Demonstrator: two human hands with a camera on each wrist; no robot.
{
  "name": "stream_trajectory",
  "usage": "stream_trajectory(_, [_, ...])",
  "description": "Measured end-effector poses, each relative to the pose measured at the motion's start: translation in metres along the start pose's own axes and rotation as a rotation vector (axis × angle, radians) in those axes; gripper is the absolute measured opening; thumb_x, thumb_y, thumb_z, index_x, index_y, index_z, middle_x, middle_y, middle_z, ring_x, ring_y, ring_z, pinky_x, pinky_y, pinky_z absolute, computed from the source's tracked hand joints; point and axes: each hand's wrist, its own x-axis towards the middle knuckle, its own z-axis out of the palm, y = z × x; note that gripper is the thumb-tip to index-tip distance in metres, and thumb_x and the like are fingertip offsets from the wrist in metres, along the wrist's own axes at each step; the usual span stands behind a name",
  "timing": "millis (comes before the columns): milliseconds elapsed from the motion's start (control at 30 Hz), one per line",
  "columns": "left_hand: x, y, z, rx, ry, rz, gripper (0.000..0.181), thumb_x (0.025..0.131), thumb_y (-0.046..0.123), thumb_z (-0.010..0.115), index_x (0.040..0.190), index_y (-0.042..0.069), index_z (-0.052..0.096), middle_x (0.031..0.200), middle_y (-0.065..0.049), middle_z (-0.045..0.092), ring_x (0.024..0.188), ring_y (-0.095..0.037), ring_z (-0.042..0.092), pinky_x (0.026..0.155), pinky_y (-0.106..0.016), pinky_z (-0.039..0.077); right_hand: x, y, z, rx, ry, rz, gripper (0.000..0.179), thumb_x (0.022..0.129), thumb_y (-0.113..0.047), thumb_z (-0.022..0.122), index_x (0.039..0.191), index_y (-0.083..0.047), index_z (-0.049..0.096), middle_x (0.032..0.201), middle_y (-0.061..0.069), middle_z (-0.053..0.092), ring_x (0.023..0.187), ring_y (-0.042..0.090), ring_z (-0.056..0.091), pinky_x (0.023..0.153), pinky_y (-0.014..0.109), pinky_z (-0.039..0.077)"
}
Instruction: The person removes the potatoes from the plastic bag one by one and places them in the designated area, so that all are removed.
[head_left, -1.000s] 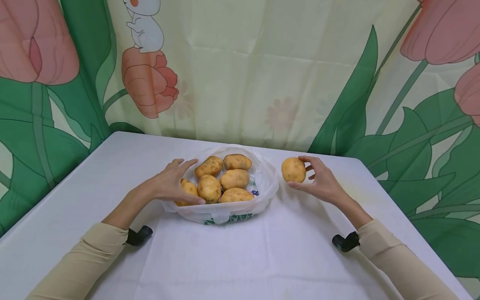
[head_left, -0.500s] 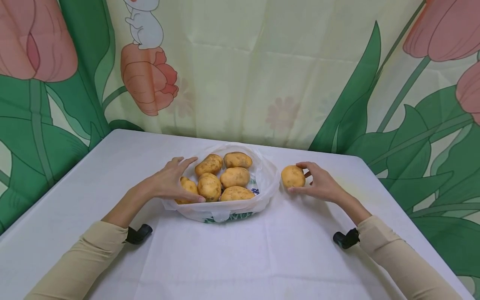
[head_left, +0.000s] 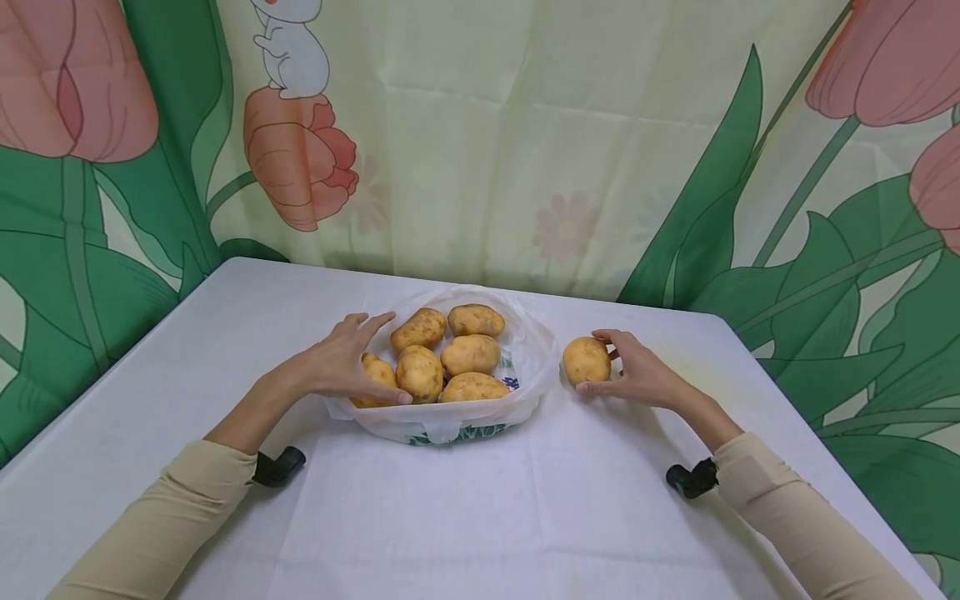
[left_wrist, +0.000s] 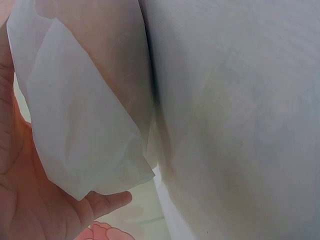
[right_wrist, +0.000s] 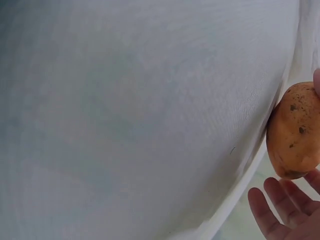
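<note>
Several yellow-brown potatoes lie inside a white plastic bag with green print, its mouth spread wide on the table. My left hand rests along the bag's left rim, thumb and fingers spread apart, with the thumb stretched over the front edge. In the left wrist view a loose flap of the bag hangs before the palm. Right of the bag, one potato sits on the cloth. My right hand holds it from the right between thumb and fingertips; the right wrist view shows dark specks on this potato.
A white cloth covers the table. Behind it hangs a curtain printed with tulips and a white animal figure. Black wrist cameras show at both cuffs, the left camera and the right camera.
My right hand has lowered its potato onto the cloth beside the bag. The left hand stays at the bag's left rim. The potatoes in the bag have not moved.
</note>
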Motion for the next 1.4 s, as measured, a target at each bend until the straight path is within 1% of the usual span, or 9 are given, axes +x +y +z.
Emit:
stream_trajectory(167, [0.000, 0.000, 0.000, -0.006, -0.002, -0.004, 0.130, 0.067, 0.073, 0.082, 0.164, 0.015, 0.018, 0.163, -0.034, 0.013, 0.150, -0.053, 0.017, 0.106, -0.078, 0.032, -0.002, -0.002, 0.000, -0.012, 0.010, -0.012, 0.099, 0.082, -0.043, 0.086, 0.152, 0.005, 0.036, 0.146, 0.026, 0.044, 0.128, 0.042, 0.048, 0.099, 0.058, 0.049])
stream_trajectory(367, [0.000, 0.001, 0.000, -0.005, -0.001, -0.003, 0.130, 0.067, 0.073, 0.082, 0.164, 0.015, 0.018, 0.163, -0.034, 0.013, 0.150, -0.053, 0.018, 0.106, -0.078, 0.032, -0.005, -0.007, -0.002, -0.022, 0.037, -0.017, 0.099, 0.082, -0.043, 0.086, 0.154, 0.002, 0.034, 0.152, 0.026, 0.041, 0.138, 0.046, 0.035, 0.110, 0.069, 0.035])
stream_trajectory(533, [-0.001, 0.001, -0.001, -0.007, -0.002, -0.002, 0.130, 0.067, 0.073, 0.082, 0.164, 0.015, 0.018, 0.163, -0.034, 0.014, 0.150, -0.053, 0.018, 0.106, -0.078, 0.033, -0.005, -0.017, -0.004, -0.001, 0.088, -0.041, 0.096, 0.083, -0.041, 0.086, 0.155, -0.002, 0.034, 0.154, 0.024, 0.039, 0.139, 0.044, 0.033, 0.110, 0.068, 0.034])
stream_trajectory(700, [-0.001, 0.000, -0.002, -0.002, -0.003, -0.001, 0.129, 0.067, 0.073, 0.082, 0.164, 0.015, 0.020, 0.163, -0.033, 0.014, 0.150, -0.053, 0.017, 0.107, -0.078, 0.032, -0.005, -0.034, -0.007, 0.046, 0.185, -0.068, 0.088, 0.088, -0.036, 0.082, 0.155, -0.003, 0.036, 0.154, 0.023, 0.039, 0.138, 0.041, 0.036, 0.109, 0.063, 0.038])
stream_trajectory(833, [-0.001, 0.000, -0.002, 0.003, -0.012, -0.016, 0.127, 0.067, 0.074, 0.081, 0.163, 0.013, 0.025, 0.163, -0.033, 0.013, 0.150, -0.052, 0.016, 0.108, -0.077, 0.031, -0.004, -0.048, -0.008, 0.091, 0.261, -0.058, 0.084, 0.090, -0.034, 0.081, 0.154, -0.004, 0.036, 0.154, 0.022, 0.039, 0.137, 0.039, 0.038, 0.109, 0.061, 0.041])
stream_trajectory(1000, [-0.002, 0.001, -0.002, 0.002, -0.020, -0.025, 0.122, 0.067, 0.074, 0.081, 0.159, 0.008, 0.034, 0.162, -0.033, 0.016, 0.149, -0.051, 0.021, 0.109, -0.074, 0.033, -0.006, -0.065, -0.004, 0.144, 0.321, -0.064, 0.081, 0.090, -0.032, 0.081, 0.153, -0.004, 0.038, 0.151, 0.020, 0.040, 0.136, 0.037, 0.041, 0.107, 0.059, 0.045])
stream_trajectory(1167, [-0.001, 0.002, -0.004, 0.012, -0.036, -0.035, 0.122, 0.068, 0.074, 0.081, 0.157, 0.004, 0.037, 0.161, -0.034, 0.019, 0.148, -0.052, 0.024, 0.110, -0.072, 0.034, -0.009, -0.083, 0.000, 0.188, 0.360, -0.137, 0.074, 0.091, -0.026, 0.080, 0.151, -0.005, 0.042, 0.149, 0.017, 0.043, 0.135, 0.035, 0.042, 0.107, 0.056, 0.047])
stream_trajectory(1300, [-0.001, 0.003, -0.006, 0.025, -0.051, -0.040, 0.125, 0.068, 0.075, 0.081, 0.157, 0.000, 0.035, 0.161, -0.034, 0.021, 0.147, -0.052, 0.026, 0.111, -0.070, 0.035, -0.011, -0.100, 0.001, 0.215, 0.363, -0.202, 0.068, 0.091, -0.023, 0.080, 0.148, -0.007, 0.046, 0.147, 0.014, 0.045, 0.135, 0.033, 0.043, 0.105, 0.055, 0.049])
stream_trajectory(1400, [-0.001, 0.001, -0.007, 0.030, -0.057, -0.022, 0.126, 0.068, 0.072, 0.082, 0.157, -0.003, 0.033, 0.160, -0.034, 0.023, 0.146, -0.052, 0.029, 0.111, -0.070, 0.036, -0.012, -0.111, 0.002, 0.225, 0.353, -0.256, 0.065, 0.090, -0.022, 0.081, 0.145, -0.008, 0.049, 0.145, 0.011, 0.047, 0.134, 0.030, 0.045, 0.102, 0.052, 0.051])
